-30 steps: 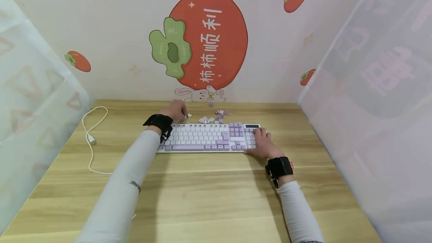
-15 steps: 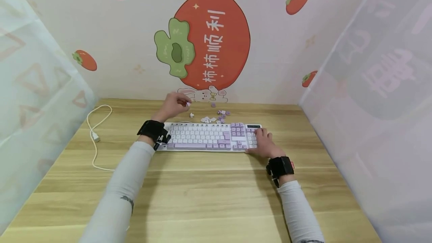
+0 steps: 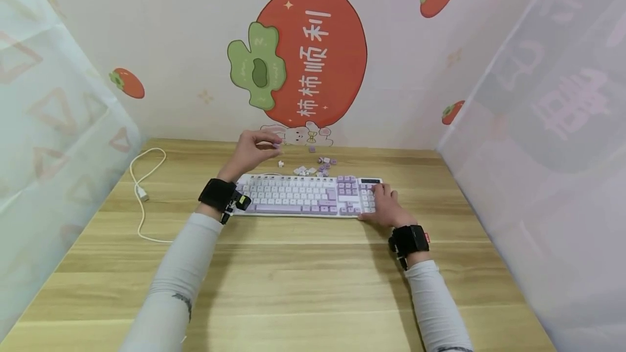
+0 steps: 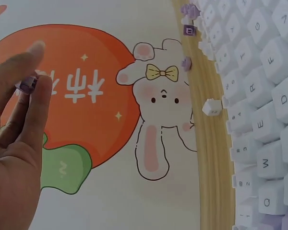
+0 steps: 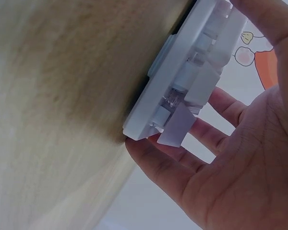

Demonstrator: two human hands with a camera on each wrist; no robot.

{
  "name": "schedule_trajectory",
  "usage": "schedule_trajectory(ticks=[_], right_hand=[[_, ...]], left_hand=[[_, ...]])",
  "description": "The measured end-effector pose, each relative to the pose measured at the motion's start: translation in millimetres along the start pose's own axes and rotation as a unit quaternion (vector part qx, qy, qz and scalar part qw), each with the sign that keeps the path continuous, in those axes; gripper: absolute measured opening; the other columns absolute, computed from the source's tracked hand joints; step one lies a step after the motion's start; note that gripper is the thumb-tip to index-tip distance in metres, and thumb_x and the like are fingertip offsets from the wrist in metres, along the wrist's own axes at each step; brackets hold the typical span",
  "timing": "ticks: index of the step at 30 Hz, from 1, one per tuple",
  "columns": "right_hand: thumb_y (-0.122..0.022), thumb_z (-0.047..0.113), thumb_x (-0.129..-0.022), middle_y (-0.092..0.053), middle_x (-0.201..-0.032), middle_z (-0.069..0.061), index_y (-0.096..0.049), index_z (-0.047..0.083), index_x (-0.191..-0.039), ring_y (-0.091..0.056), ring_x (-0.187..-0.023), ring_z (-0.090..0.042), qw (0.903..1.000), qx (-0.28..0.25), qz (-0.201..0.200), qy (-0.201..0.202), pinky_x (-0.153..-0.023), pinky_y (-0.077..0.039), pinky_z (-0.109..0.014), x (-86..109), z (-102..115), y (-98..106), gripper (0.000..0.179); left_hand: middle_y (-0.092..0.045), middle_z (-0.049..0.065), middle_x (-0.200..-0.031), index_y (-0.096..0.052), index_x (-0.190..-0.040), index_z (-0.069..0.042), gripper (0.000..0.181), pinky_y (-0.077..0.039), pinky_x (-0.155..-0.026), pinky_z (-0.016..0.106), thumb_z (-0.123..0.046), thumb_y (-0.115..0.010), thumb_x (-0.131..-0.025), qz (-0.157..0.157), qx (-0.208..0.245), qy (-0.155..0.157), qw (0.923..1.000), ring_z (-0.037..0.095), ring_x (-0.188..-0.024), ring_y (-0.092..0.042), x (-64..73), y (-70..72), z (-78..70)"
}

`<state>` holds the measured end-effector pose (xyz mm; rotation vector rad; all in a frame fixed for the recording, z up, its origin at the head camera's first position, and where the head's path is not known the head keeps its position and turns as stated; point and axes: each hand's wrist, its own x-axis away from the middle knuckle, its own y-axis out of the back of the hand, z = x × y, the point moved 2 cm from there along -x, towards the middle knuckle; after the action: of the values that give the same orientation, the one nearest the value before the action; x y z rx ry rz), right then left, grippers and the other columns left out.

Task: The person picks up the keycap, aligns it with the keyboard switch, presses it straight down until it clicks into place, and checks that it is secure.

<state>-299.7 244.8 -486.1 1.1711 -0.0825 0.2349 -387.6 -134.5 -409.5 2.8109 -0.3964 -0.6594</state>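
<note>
Up in the air behind the keyboard's left part, my left hand (image 3: 250, 152) pinches a small purple keycap (image 4: 28, 85) between thumb and fingers. The white and purple keyboard (image 3: 293, 193) lies flat on the table, with white keys (image 4: 260, 123) near the left wrist camera. My right hand (image 3: 389, 211) grips the keyboard's right end, thumb at the near edge and fingers over the number keys. From the side, the right wrist view shows that end's casing (image 5: 158, 96) and key sides, with fingers (image 5: 158, 163) against it. A lone white keycap (image 3: 281, 164) lies behind the keyboard.
Loose white keycaps (image 3: 304, 170) and purple keycaps (image 3: 324, 167) lie in a cluster behind the keyboard; a single purple one (image 3: 312, 149) sits near the wall. A white USB cable (image 3: 142, 194) loops on the left of the table (image 3: 303, 281). Printed sheets (image 3: 391, 69) enclose the back and sides.
My left hand has lifted from the tabletop behind the keyboard, bringing a purple keycap up with it and turning it between the fingers. The right hand has stayed on the keyboard's right end.
</note>
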Motion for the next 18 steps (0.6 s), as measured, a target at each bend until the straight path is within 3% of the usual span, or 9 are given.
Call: schedule_trajectory(ticks=[5, 8, 13, 18], right_hand=[[-0.081, 0.043, -0.085, -0.015, -0.158, -0.03, -0.025, -0.001, -0.15, -0.027, -0.132, -0.048, 1.0, -0.003, 0.005, 0.0, -0.107, -0.041, -0.06, -0.3, -0.2, 0.8, 0.097], [-0.082, 0.042, -0.085, -0.015, -0.158, -0.03, -0.025, -0.002, -0.15, -0.027, -0.133, -0.049, 1.0, -0.002, 0.006, 0.002, -0.107, -0.041, -0.061, 0.3, -0.1, 1.2, 0.097], [-0.081, 0.042, -0.085, -0.014, -0.158, -0.03, -0.025, -0.002, -0.15, -0.026, -0.134, -0.049, 1.0, -0.002, 0.006, 0.0, -0.107, -0.04, -0.061, 0.8, 0.0, 2.1, 0.096], [-0.08, 0.043, -0.086, -0.014, -0.158, -0.03, -0.024, 0.0, -0.151, -0.025, -0.134, -0.049, 0.9999, -0.001, 0.011, -0.003, -0.106, -0.041, -0.062, -0.1, -0.9, 1.8, 0.096]], left_hand=[[-0.066, 0.017, -0.117, -0.074, -0.111, 0.007, 0.021, -0.056, -0.095, 0.032, 0.0, -0.073, -0.091, 0.0, -0.011, -0.005, 0.9999, 0.021, -0.109, -0.065, 5.1, 1.8, -3.7], [-0.064, 0.018, -0.119, -0.073, -0.112, 0.009, 0.021, -0.055, -0.097, 0.033, 0.003, -0.07, -0.092, -0.005, -0.013, -0.011, 0.9998, 0.016, -0.107, -0.064, 8.9, 2.6, -5.5], [-0.061, 0.025, -0.122, -0.069, -0.118, 0.013, 0.028, -0.055, -0.096, 0.032, 0.009, -0.069, -0.09, -0.015, -0.012, -0.016, 0.9997, 0.027, -0.104, -0.065, 15.1, 3.9, -7.1], [-0.062, 0.024, -0.124, -0.07, -0.118, 0.01, 0.028, -0.056, -0.094, 0.03, 0.008, -0.07, -0.09, -0.025, -0.017, -0.01, 0.9995, 0.035, -0.108, -0.065, 21.6, 4.9, -3.3]])
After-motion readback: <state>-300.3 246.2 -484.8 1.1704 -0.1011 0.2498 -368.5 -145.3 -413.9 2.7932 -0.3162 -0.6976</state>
